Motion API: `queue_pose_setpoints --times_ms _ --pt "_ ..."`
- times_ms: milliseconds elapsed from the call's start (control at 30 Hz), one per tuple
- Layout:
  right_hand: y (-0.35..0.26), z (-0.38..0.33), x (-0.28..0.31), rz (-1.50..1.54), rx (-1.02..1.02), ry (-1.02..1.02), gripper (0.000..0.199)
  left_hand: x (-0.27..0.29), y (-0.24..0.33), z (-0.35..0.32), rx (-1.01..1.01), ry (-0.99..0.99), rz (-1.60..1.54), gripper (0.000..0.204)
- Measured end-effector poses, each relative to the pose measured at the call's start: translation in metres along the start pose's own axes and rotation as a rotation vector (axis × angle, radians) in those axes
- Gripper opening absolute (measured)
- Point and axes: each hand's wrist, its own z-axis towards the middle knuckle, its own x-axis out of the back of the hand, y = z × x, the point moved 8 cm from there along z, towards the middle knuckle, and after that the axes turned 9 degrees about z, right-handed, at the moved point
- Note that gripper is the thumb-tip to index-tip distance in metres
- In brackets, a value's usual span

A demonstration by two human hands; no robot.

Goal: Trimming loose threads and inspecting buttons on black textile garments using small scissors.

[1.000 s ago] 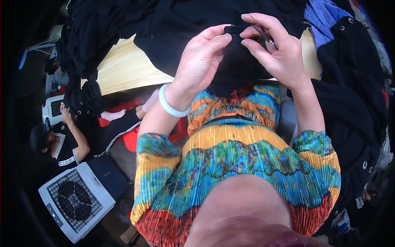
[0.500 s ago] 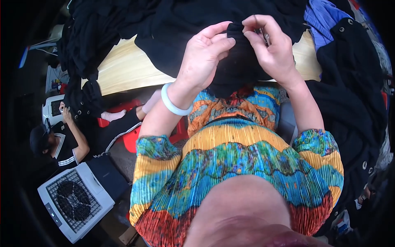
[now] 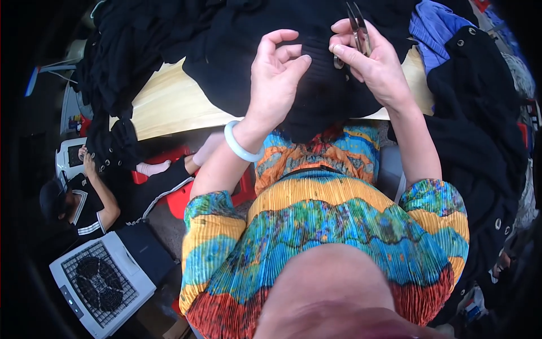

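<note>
Lower left of frame: grey-white box fan with a dark round grille [image 3: 101,286], lying on the floor. Just above it, a second person in dark clothes with white sleeve stripes [image 3: 76,203], seated low, one hand up against a small grey device; legs run right toward red plastic stools [image 3: 186,195].

Upper left: heap of loose black fabric [image 3: 121,62] hangs over the edge of a pale wooden tabletop [image 3: 169,104].

Centre top: left hand [image 3: 276,79] raised over a black knitted garment [image 3: 327,96] that lies on the tabletop and droops over the near edge toward the lap. Fingers curled and loosely apart, thumb toward the index, nothing clamped between them; fingertips sit just above the knit, contact hard to confirm. White smooth bangle [image 3: 240,144] on that wrist.

Right of it: right hand [image 3: 375,65] close beside the left, resting on the same garment. Thumb and index press together on small metal thread snips [image 3: 358,28], blades pointing up toward the top edge. Other fingers folded under; a small round metal bit shows at the knit by the thumb, probably a fastener, too small to tell.

Upper right: folded blue-violet cloth [image 3: 437,31]. Right edge: dark garment with rows of metal eyelets [image 3: 480,113] trailing down the frame.

Bottom centre: the wearer's pleated multicolour top [image 3: 327,226], orange, teal and red bands.
</note>
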Motion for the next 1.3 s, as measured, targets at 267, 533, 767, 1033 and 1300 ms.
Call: queue_pose_setpoints --times_ms 267,533,767,1033,1300 --pt "0.005 0.011 -0.003 -0.167 0.255 0.06 0.021 -0.012 -0.005 0.016 -0.243 -0.004 0.501 0.014" --pt "0.007 0.001 -0.018 -0.55 0.402 -0.059 0.021 -0.014 -0.06 0.019 0.142 -0.216 0.141 0.012" --pt "0.011 -0.002 -0.014 -0.577 0.391 -0.073 0.018 -0.021 -0.068 0.02 0.108 -0.232 0.234 0.011" --pt "0.008 0.011 0.005 -0.057 0.184 0.186 0.025 0.015 -0.043 0.053 0.239 0.079 -0.256 0.007" --pt "0.051 -0.004 -0.022 0.293 -0.363 -0.116 0.026 0.004 -0.022 0.044 0.204 -0.015 -0.336 0.003"
